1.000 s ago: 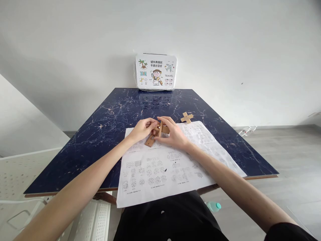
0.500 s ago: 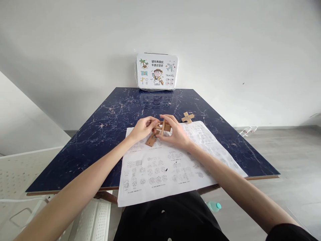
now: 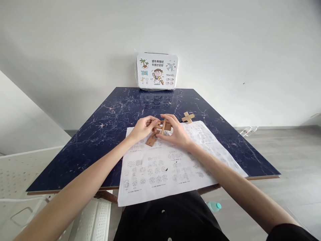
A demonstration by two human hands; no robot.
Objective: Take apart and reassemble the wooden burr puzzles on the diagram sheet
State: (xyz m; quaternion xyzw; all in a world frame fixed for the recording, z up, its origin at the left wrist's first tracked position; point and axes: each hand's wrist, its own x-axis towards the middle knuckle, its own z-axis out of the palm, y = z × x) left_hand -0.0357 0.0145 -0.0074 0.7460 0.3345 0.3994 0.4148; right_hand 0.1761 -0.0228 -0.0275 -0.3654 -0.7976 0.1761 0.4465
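My left hand [image 3: 144, 128] pinches the end of a small wooden piece [image 3: 158, 127] above the printed sheet. Between the thumb and fingers of my right hand [image 3: 175, 132] is a wooden stick [image 3: 164, 126], held near upright and touching or crossing the left hand's piece; I cannot tell whether they are joined. Beneath the hands a flat wooden piece with a notch [image 3: 151, 140] lies slanted on the sheet. Another wooden block [image 3: 168, 127] shows behind the stick, partly hidden by my right fingers. To the right, a cross-shaped wooden puzzle [image 3: 188, 117] rests at the sheet's far edge.
The large white sheet [image 3: 147, 160] with printed diagrams covers the near part of the dark blue marbled table [image 3: 105, 134] and hangs over its front edge. A white cartoon-printed case [image 3: 157, 72] stands against the wall. A bottle with a green cap [image 3: 214, 206] is below the table.
Both hands stay in nearly the same place. The stick in my right hand has tilted slightly to the right at its top.
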